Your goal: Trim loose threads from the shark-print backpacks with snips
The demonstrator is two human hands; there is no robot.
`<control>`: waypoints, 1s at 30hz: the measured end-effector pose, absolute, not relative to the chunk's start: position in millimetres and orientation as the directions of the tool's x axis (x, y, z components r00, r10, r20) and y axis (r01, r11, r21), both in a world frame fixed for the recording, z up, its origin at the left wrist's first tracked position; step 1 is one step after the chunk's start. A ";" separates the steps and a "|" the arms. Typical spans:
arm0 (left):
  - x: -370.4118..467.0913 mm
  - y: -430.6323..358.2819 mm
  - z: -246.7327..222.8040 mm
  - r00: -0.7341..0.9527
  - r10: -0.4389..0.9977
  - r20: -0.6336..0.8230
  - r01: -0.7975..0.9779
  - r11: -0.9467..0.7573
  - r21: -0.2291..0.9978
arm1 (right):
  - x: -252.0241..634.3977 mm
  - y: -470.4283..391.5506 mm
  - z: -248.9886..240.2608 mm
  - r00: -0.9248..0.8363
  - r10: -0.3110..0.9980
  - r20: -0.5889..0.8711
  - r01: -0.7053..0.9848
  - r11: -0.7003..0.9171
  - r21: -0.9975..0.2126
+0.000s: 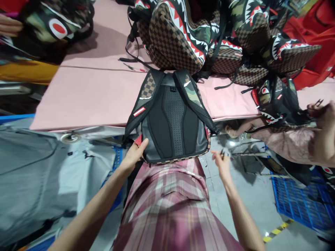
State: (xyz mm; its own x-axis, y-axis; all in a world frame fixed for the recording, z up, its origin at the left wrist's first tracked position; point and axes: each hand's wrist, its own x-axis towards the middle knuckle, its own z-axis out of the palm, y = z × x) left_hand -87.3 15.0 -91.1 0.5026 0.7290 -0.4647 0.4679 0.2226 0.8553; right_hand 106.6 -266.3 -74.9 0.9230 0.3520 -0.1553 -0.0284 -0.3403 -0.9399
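A backpack (171, 118) lies back-panel up at the near edge of the pink table (86, 94), its black mesh padding and camouflage-and-checker straps facing me. My left hand (134, 153) grips its lower left corner, by a red lining. My right hand (221, 162) hovers just off the bag's lower right corner, fingers pinched on a small dark tool, probably thread snips.
A heap of checkered, shark-mouth backpacks (199, 35) fills the table's far side. At the right a co-worker's hands (320, 111) work on another bag (277, 101). Grey plastic sheeting (34, 174) lies at left, a blue crate (300, 198) on the floor at right.
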 end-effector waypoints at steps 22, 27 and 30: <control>-35.1 -53.1 -58.3 0.570 0.474 -0.671 0.424 0.530 0.734 | -6.4 -215.9 -87.5 0.715 0.679 0.166 0.595 -0.467 -0.654; -41.1 -43.9 -61.7 0.543 0.469 -0.697 0.452 0.536 0.713 | 6.0 -217.2 -81.3 0.654 0.730 0.198 0.634 -0.387 -0.669; -45.8 -39.2 -64.3 0.550 0.487 -0.678 0.478 0.483 0.734 | 16.2 -226.6 -81.2 0.631 0.733 0.255 0.688 -0.377 -0.619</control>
